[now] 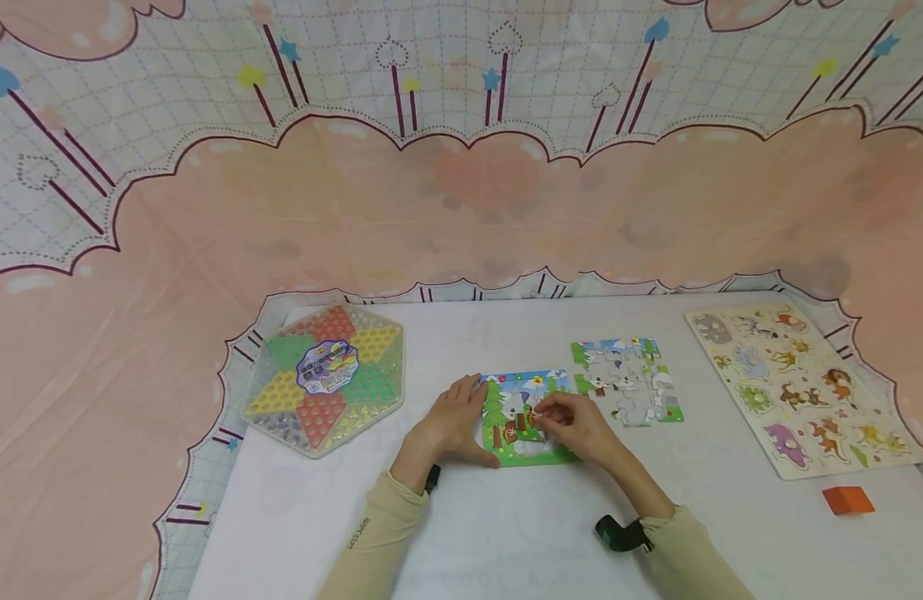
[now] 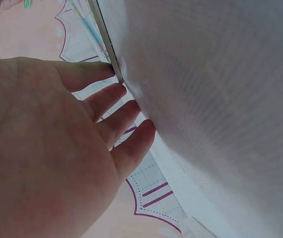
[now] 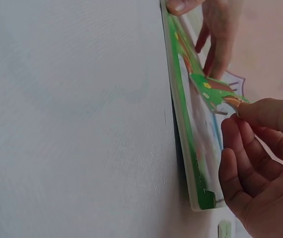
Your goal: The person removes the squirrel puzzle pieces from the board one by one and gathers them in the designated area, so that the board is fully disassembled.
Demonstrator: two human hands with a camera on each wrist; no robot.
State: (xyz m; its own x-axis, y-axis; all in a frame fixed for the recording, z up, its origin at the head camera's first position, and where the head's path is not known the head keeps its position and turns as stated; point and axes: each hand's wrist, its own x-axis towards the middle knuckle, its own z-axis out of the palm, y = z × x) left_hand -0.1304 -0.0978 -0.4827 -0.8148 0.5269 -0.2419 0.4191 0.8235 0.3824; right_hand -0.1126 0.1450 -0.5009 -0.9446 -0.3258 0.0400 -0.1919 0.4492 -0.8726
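Observation:
A jigsaw tray (image 1: 536,458) with a green border and a forest picture lies before me, partly filled. My right hand (image 1: 581,425) pinches a jigsaw piece (image 3: 213,91) between thumb and forefinger, tilted over the tray; its other fingers are curled loosely. The piece is green with brown shapes. At the tray's left side rests my left hand (image 1: 453,421), fingers extended along the edge and thumb near the lower left corner. In the left wrist view, fingertips (image 2: 144,129) meet the white tabletop beside the tray's edge (image 2: 109,49).
Joined jigsaw pieces (image 1: 634,408) lie just right of the tray. Further right are a wooden animal puzzle board (image 1: 746,417) and an orange block (image 1: 847,500). A hexagonal board game (image 1: 371,392) with coloured triangles sits at the left. Patterned cloth (image 1: 506,217) hangs behind the table.

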